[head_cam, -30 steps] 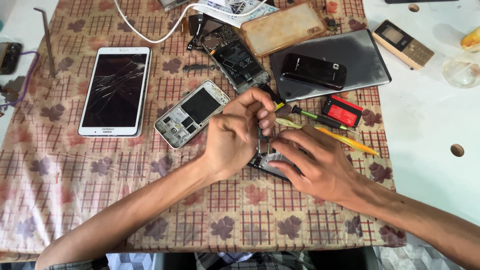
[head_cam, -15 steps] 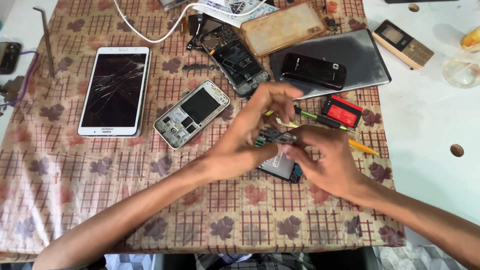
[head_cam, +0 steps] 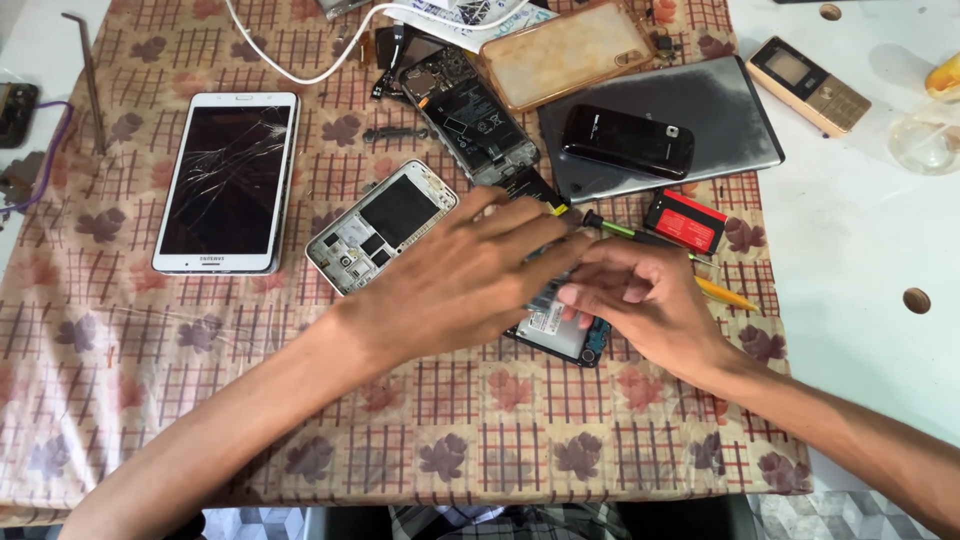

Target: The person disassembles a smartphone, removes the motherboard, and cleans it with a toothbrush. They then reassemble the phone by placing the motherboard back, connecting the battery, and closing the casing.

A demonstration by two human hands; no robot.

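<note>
Two hands are working over an opened phone [head_cam: 560, 330] lying on the worktop [head_cam: 860, 260]. The left hand [head_cam: 460, 280] is lying flat, fingers spread, covering its upper end. The right hand [head_cam: 650, 300], nearer, is pinching its right edge with curled fingers.

Two bare forearms come into view from the bottom edge, one from the lower left corner and one from the lower right. No sleeve shows on either arm, and no watch, band or bracelet is on the wrists. The left hand [head_cam: 455, 285] has no ring and no glove, and its fingers are long and slim. The right hand [head_cam: 650, 305] is bare as well, with short, plain fingernails.
</note>
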